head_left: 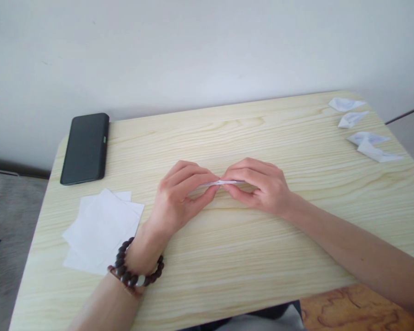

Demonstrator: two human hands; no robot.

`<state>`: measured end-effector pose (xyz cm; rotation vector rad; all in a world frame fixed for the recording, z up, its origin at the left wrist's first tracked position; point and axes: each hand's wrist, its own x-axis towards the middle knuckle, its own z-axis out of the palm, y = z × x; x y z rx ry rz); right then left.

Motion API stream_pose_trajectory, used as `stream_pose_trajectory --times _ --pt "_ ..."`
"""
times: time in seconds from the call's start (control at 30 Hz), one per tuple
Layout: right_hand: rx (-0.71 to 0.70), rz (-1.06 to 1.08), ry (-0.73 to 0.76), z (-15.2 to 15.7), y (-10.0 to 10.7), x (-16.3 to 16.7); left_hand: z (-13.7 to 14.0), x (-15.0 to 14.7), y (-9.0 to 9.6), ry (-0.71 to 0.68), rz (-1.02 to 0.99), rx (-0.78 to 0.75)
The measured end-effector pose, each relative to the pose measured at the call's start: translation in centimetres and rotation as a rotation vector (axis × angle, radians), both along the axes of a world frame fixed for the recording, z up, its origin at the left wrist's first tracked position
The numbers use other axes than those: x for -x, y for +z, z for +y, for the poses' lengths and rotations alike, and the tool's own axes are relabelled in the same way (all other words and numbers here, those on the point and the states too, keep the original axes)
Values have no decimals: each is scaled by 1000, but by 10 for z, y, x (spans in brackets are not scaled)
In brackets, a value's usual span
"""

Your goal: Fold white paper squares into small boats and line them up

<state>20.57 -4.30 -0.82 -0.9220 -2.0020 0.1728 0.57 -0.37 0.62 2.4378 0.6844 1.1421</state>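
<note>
Over the middle of the table, a folded piece of white paper [221, 182] is seen nearly edge-on, as a thin strip. My left hand [184, 191] pinches its left part between thumb and fingers. From the other side, my right hand [257, 184] pinches the right part the same way, and the two sets of fingertips almost meet at the centre. Most of the paper is hidden by my fingers. To the left of my left hand lies a loose stack of white paper squares [103, 227], turned at different angles.
A black phone-like device [85, 148] lies at the back left of the wood-grain table [227, 257]. Several folded white paper pieces [352, 120] are spread along the right edge. A pale wall [207, 50] stands behind the table.
</note>
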Motion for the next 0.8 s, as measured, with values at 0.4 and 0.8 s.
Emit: stream_pose_trajectory --times 0.4,0.8 --pt "-33 -49 51 -3 6 -4 -5 5 6 16 16 43" --pt "143 91 6 3 10 -7 -4 12 0 142 135 -18"
